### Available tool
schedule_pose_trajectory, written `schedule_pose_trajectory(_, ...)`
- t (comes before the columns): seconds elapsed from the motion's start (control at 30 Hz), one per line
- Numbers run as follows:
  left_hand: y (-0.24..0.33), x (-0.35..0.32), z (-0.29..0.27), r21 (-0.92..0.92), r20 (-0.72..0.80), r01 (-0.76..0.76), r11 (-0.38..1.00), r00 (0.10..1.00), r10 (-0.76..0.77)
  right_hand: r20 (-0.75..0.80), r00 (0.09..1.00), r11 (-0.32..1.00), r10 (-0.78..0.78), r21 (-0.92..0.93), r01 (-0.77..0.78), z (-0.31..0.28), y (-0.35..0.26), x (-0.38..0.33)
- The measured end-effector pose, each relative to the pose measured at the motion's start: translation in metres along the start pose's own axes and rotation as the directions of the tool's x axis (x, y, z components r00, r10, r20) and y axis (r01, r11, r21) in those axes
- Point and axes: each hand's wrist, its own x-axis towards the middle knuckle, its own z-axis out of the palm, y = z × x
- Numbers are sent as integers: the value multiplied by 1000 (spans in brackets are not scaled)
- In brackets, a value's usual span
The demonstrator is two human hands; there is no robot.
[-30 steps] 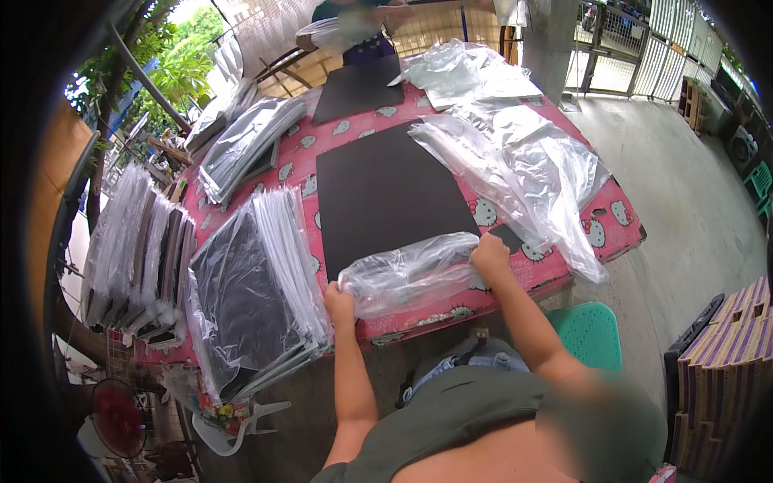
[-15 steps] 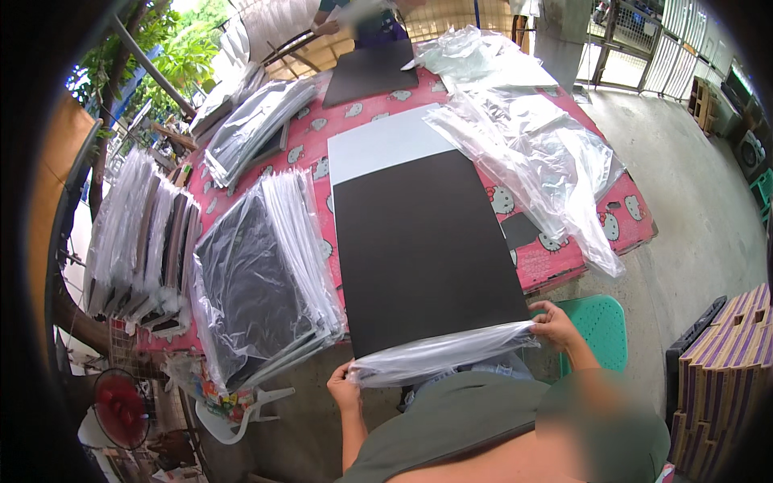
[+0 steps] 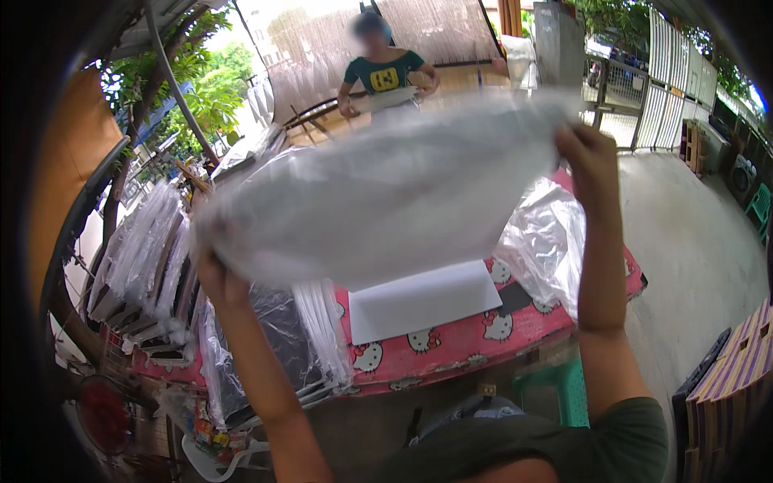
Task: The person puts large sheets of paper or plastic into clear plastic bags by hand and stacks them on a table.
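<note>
I hold a large clear plastic bag (image 3: 386, 193) raised high in front of me, blurred and spread wide. My left hand (image 3: 216, 278) grips its lower left corner and my right hand (image 3: 588, 161) grips its upper right corner. Below the bag, a flat white-grey sheet (image 3: 423, 299) lies on the table with the red patterned cloth (image 3: 459, 342).
A heap of clear bags (image 3: 547, 237) lies on the table's right side. Bagged dark sheets (image 3: 274, 354) are stacked at the left edge, with more standing in a rack (image 3: 141, 266). Another person (image 3: 385, 72) stands at the far end. A green stool (image 3: 564, 390) is below the table.
I lifted the plastic bag from the table's near edge up in front of me, both arms raised. The dark sheet on the table has given way to a white-grey one.
</note>
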Motion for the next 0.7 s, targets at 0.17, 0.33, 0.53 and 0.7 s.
schedule_pose_trajectory(0.17, -35, 105, -51, -54, -39, 160, 986, 986, -162, -43, 982, 982, 186, -23, -187, 38, 49, 77)
schedule_pose_trajectory(0.33, -88, 117, -69, 477, -381, 295, 828, 918, -108, 68, 996, 974, 58, 216, -71, 38, 106, 98)
schedule_pose_trajectory(0.53, -95, 111, -89, 876, -70, -103, 471, 940, 335, 56, 997, 937, -60, 346, 37, 58, 107, 105)
schedule_pose_trajectory(0.7, -125, 80, -162, 870, -166, 44, 491, 964, 208, 24, 943, 922, 333, 200, -331, 65, 209, 35)
